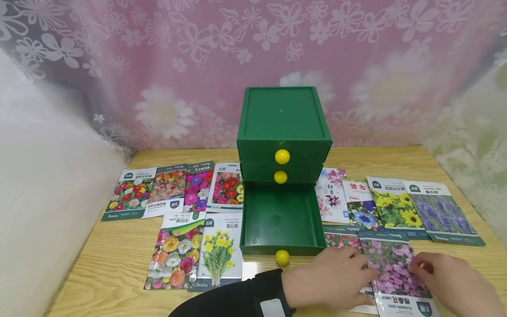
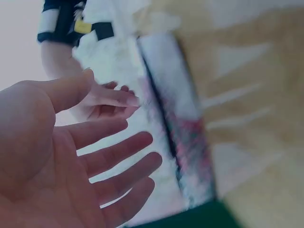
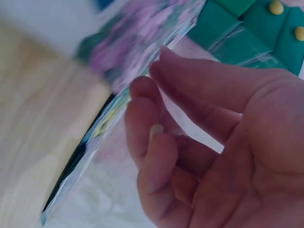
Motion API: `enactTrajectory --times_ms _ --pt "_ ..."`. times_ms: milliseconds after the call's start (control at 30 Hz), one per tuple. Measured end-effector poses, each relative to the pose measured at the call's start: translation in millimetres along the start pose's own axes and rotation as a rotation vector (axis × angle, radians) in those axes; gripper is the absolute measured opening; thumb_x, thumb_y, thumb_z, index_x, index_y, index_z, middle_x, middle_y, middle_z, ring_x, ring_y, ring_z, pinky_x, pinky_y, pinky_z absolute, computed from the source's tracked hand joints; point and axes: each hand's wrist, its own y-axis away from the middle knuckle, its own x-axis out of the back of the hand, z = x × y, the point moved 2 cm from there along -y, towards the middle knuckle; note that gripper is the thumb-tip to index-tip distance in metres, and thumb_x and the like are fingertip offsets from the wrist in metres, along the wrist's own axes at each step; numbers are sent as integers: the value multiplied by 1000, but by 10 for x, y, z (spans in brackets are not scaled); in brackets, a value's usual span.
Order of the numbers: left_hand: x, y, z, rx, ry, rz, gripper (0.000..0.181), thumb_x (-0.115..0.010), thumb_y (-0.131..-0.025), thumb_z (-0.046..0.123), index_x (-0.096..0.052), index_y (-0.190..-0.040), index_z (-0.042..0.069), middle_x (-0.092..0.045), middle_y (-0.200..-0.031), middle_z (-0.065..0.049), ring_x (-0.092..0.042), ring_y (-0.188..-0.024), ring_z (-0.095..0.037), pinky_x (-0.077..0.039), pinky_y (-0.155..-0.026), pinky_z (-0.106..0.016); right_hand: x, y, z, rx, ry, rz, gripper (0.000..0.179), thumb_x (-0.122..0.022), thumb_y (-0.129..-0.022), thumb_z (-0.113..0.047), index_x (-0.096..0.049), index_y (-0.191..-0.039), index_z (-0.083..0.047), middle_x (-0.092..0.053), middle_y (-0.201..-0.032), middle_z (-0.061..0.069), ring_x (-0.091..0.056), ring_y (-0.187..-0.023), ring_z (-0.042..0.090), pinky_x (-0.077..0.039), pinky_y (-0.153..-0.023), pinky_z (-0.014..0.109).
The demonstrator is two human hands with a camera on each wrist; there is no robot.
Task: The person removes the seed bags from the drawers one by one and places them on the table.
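Observation:
A seed packet with pink flowers (image 1: 396, 268) lies at the front right, overlapping a packet with small red flowers (image 1: 342, 240). My right hand (image 1: 455, 281) pinches the pink-flower packet's right edge between thumb and curled forefinger; in the right wrist view the packet's printed face (image 3: 137, 42) runs up to the fingertips. My left hand (image 1: 334, 277) is over the red-flower packet, its fingertips near the pink-flower packet's left edge. The left wrist view shows this hand (image 2: 90, 156) with fingers spread and extended and nothing in the palm.
A green drawer cabinet (image 1: 283, 114) with yellow knobs stands mid-table, its bottom drawer (image 1: 277, 249) pulled out. More flower seed packets lie left of it, including a dandelion packet (image 1: 219, 251), and right of it, including a lavender-coloured one (image 1: 443, 215). A pink curtain (image 1: 222, 66) hangs behind.

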Motion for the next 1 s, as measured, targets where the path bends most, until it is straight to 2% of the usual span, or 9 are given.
enactTrajectory --times_ms 100,233,400,467,567,667,767,900,1000 --pt "172 131 -98 25 13 57 52 -31 -92 62 -42 -136 37 -43 -129 19 -38 -116 -2 -34 -91 -20 92 4 -180 36 -38 59 28 -60 -86 -38 -67 -93 -12 -55 -70 -5 -45 -60 15 -42 -56 37" --pt "418 378 -291 70 68 199 47 -32 -94 58 -49 -131 35 -49 -119 19 -43 -109 -1 -35 -88 -18 190 60 -539 105 -110 76 41 -51 -90 -49 -65 -102 -13 -55 -70 -8 -47 -61 12 -42 -55 33" --pt "622 738 -552 157 107 412 46 -33 -95 55 -54 -127 30 -53 -118 16 -45 -105 -3 -36 -84 -17 239 151 -1048 226 -133 104 37 -49 -88 -56 -66 -99 -26 -52 -69 -16 -45 -59 4 -41 -56 28" --pt "669 871 -657 196 92 501 45 -34 -96 52 -56 -125 27 -54 -120 14 -45 -104 -3 -37 -84 -18 217 174 -1226 281 -132 104 34 -49 -86 -59 -65 -97 -30 -51 -69 -20 -44 -59 0 -41 -57 26" --pt "719 1027 -819 241 54 666 38 -39 -96 47 -60 -119 25 -55 -116 11 -46 -97 -4 -39 -79 -18 155 196 -1416 401 -155 86 35 -47 -86 -61 -64 -98 -32 -54 -79 -23 -49 -67 -4 -44 -61 25" --pt "759 1157 -996 265 -1 855 31 -46 -95 40 -62 -114 21 -56 -115 7 -48 -96 -7 -40 -80 -19 82 210 -1556 515 -165 50 43 -45 -87 -62 -62 -106 -28 -55 -86 -22 -51 -72 -3 -45 -61 26" --pt "801 1282 -1191 292 -40 1029 27 -51 -93 32 -63 -111 16 -55 -118 0 -49 -101 -13 -41 -82 -23 24 229 -1683 583 -147 36 48 -46 -88 -60 -60 -117 -25 -59 -96 -16 -56 -81 3 -48 -65 28" --pt "836 1399 -1450 363 -57 1167 29 -54 -91 29 -60 -115 13 -49 -129 -6 -45 -111 -20 -45 -67 -26 -17 239 -1833 625 -101 20 51 -47 -88 -57 -52 -130 -28 -60 -114 -7 -59 -97 15 -49 -77 38" --pt "830 1434 -1615 402 -63 1222 33 -56 -90 29 -58 -119 13 -43 -136 -9 -41 -118 -25 -46 -67 -29 -44 224 -1912 648 -97 -19 54 -46 -89 -57 -40 -139 -36 -58 -119 -6 -58 -100 17 -48 -78 42"
